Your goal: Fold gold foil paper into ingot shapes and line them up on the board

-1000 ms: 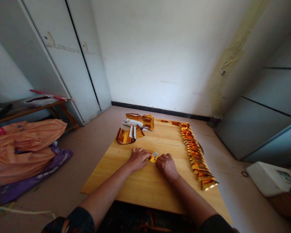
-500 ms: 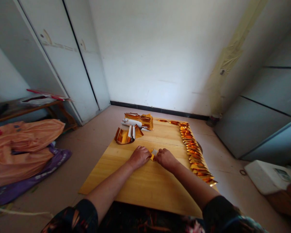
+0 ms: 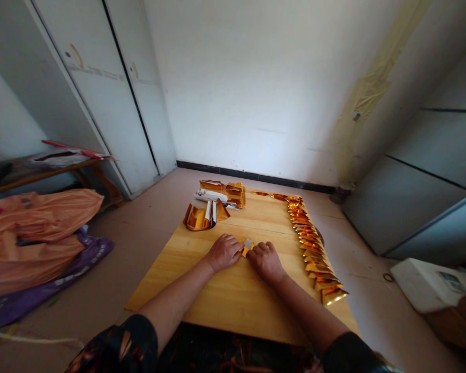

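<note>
Gold foil paper piece (image 3: 246, 252): on the tabletop, between the two hands; small, with a pale grey patch on its far side. Edges under the fingers hidden; fold too small to read.
Left hand (image 3: 222, 253): fingers close together and curled, tips at the piece's left edge. Thumb hidden; cannot tell whether it pinches or only presses.
Right hand (image 3: 267, 260): fingers bent, knuckles up, tips at the piece's right edge. Undersides out of sight; firmness of grip cannot be told.
Wooden tabletop (image 3: 205, 298): light, with a faint seam across it; forearms reach over its near edge.
Folded foil row (image 3: 309, 246): gold pieces overlapping down the right side, a few more strung along the far edge. Count blurred by glare.
Foil sheets (image 3: 236, 196): stacked at the far left corner, white rolled parts among them; a curved gold sheet (image 3: 197, 217) nearer.
Dark round object (image 3: 321, 238): behind the row, mostly covered; unidentified.
Floor, left: orange bundle (image 3: 42, 228) over a purple bag (image 3: 50, 290), cut off at the frame edge.
Room: grey cabinet (image 3: 128, 114) left, white wall (image 3: 248, 93) ahead, white box (image 3: 427, 285) low right.
</note>
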{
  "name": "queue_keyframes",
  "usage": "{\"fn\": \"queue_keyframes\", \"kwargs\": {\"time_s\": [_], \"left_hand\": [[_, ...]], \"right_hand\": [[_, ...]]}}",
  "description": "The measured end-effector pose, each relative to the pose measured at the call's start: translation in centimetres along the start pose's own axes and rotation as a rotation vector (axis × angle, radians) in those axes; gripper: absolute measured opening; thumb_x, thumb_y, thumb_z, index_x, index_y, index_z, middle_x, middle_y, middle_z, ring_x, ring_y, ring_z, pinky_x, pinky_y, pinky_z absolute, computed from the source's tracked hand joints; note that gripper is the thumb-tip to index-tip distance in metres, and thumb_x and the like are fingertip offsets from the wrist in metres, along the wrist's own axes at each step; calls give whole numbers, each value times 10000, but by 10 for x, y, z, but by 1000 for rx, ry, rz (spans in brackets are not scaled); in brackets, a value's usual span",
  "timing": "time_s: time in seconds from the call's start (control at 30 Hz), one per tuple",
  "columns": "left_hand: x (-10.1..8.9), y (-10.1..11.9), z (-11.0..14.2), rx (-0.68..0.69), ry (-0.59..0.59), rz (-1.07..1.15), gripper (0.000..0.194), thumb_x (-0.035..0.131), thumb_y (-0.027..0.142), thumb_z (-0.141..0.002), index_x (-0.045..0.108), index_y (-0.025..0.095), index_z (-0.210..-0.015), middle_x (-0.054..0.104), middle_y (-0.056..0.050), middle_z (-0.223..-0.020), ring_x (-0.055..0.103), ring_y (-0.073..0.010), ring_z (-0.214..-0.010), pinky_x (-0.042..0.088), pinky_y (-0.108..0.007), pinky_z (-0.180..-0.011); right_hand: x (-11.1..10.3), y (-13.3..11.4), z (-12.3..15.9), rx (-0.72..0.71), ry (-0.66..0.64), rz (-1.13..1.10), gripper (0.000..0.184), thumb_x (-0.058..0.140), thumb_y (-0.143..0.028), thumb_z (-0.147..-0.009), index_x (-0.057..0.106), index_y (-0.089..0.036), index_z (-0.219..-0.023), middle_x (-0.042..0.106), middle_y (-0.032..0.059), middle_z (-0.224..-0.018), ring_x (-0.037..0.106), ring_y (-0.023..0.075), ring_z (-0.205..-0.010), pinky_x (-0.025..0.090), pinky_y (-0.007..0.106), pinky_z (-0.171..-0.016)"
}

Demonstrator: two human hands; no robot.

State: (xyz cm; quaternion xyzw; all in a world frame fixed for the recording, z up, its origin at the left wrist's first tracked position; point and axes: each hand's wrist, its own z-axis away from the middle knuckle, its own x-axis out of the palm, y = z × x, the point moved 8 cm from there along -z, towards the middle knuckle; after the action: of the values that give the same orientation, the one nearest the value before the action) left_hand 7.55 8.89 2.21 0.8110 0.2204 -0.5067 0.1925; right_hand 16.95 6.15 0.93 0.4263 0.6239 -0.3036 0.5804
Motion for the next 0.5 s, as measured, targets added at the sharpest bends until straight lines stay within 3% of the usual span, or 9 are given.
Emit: {"fn": "queue_keyframes", "kwargs": {"time_s": [0.23,0.5], "left_hand": [[1,-7,-2,-29,-64,100,125,638,267,-768,651,204,-875,665,-22,-826,571,-179,-834,393,-304,-763],[4,-5,-4,-58,-18,54,119,614,277,-791,651,196,-870,618,-39,-803,534,-181,-819,388,-307,-745]], "right_hand": [[-1,-4,1,-140,70,57,169,466,-184,-922,634,-200,-920,654,44,-816,501,189,-806,254,389,-864],[-2,-4,2,-142,228,73,161,471,-167,-914,623,-192,-868,618,17,-728,478,172,-736,236,411,-917]]}}
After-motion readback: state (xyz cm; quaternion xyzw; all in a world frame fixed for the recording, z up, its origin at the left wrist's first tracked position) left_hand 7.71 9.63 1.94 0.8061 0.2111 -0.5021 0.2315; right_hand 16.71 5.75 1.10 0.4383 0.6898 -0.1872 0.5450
